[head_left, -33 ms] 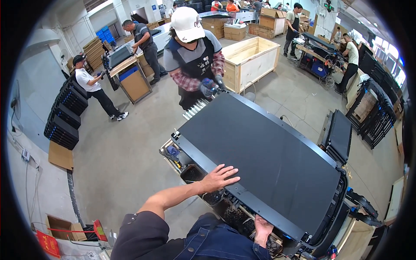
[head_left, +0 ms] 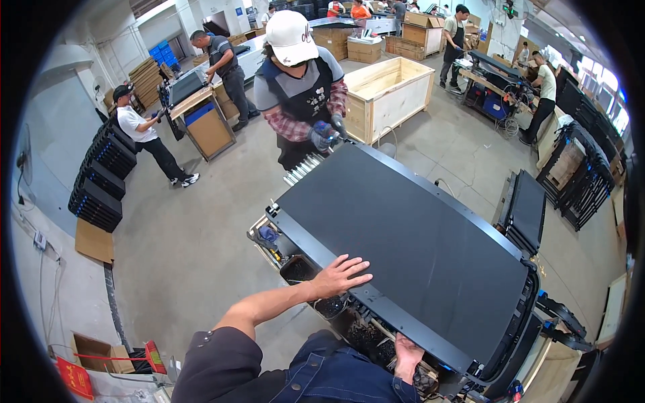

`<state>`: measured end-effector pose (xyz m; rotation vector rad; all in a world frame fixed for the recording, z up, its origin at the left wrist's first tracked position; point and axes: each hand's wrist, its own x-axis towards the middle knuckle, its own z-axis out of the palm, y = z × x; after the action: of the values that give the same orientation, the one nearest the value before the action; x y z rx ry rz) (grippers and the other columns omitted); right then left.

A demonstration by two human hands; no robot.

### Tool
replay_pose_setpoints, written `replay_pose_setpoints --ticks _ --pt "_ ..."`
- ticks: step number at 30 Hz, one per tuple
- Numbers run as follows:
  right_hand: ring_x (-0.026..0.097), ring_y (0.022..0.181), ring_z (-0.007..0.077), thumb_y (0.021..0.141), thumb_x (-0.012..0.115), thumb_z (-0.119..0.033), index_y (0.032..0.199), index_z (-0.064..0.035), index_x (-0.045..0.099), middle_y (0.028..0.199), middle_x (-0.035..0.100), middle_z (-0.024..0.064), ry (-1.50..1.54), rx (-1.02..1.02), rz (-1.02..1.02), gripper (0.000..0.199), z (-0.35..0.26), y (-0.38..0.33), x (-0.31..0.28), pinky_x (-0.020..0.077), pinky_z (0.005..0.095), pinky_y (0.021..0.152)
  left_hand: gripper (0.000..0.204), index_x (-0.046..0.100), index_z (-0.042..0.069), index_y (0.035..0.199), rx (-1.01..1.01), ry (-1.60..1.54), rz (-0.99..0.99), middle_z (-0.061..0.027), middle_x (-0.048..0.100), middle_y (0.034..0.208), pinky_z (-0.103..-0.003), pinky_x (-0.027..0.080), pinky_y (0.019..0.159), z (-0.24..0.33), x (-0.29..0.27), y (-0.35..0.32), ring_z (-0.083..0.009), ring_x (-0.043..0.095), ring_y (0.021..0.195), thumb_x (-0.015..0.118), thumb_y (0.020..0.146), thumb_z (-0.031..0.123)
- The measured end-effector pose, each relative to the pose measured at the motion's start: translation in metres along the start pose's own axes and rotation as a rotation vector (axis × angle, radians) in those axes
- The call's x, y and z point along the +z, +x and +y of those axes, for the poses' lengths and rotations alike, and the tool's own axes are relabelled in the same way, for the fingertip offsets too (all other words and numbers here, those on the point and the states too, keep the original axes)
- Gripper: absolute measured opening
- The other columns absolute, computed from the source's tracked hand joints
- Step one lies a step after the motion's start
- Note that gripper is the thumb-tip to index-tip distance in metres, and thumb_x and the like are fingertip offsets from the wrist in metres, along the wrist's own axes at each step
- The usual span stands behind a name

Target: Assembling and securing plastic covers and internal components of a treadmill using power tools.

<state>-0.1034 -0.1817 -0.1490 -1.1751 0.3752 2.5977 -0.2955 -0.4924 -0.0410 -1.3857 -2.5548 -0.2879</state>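
A treadmill deck point(head_left: 403, 235) with a wide black running belt and dark side rails lies on a workbench in front of me. My left hand point(head_left: 336, 277) rests flat on the near side rail point(head_left: 306, 247), fingers spread, the tips reaching onto the belt. Palm up, my right hand point(head_left: 407, 350) is at the underside of the same rail farther right; its fingers are mostly hidden by the rail. At the deck's far end a co-worker in gloves holds a blue and black power drill point(head_left: 326, 133) against the end of the frame. Metal rods point(head_left: 304, 168) lie beside that end.
Black bins point(head_left: 299, 270) of small dark parts sit under the near rail. An open wooden crate point(head_left: 398, 101) stands behind the co-worker. Dark panels point(head_left: 525, 209) lean at the right, stacked black parts point(head_left: 97, 195) at the left. Other people work at benches farther off.
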Motion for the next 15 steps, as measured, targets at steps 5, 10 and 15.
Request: replay_pose_setpoints --ticks 5,10,15 --pt "0.063 0.117 0.0328 0.1 0.048 -0.034 0.116 -0.0036 0.067 0.121 0.07 0.0129 -0.001 0.014 0.002 0.039 -0.0026 0.0024 -0.0013 0.0466 0.0544 0.103 0.085 0.044 0.03 0.151 -0.002 0.007 -0.003 -0.0063 0.041 0.158 -0.049 0.032 0.117 -0.0013 0.0011 -0.0014 -0.0261 0.042 0.143 0.073 0.073 0.011" --pt "0.064 0.116 0.0327 0.1 0.048 -0.034 0.116 -0.0024 0.066 0.121 0.07 0.0133 0.011 0.016 0.024 0.039 -0.0012 0.0012 0.0019 0.047 0.0545 0.104 0.09 0.043 0.031 0.152 -0.003 -0.001 -0.01 -0.0061 0.04 0.159 -0.049 0.032 0.117 -0.0015 0.0009 -0.0006 -0.0256 0.042 0.144 0.075 0.071 0.012" --pt "0.065 0.116 0.0328 0.1 0.048 -0.033 0.115 -0.0023 0.067 0.119 0.071 0.0137 -0.003 0.015 0.02 0.039 -0.0027 0.0008 0.0048 0.047 0.0547 0.104 0.086 0.044 0.03 0.152 0.006 0.019 -0.009 -0.0063 0.041 0.158 -0.049 0.033 0.117 -0.0004 -0.0004 0.0035 -0.0255 0.042 0.143 0.073 0.073 0.012"
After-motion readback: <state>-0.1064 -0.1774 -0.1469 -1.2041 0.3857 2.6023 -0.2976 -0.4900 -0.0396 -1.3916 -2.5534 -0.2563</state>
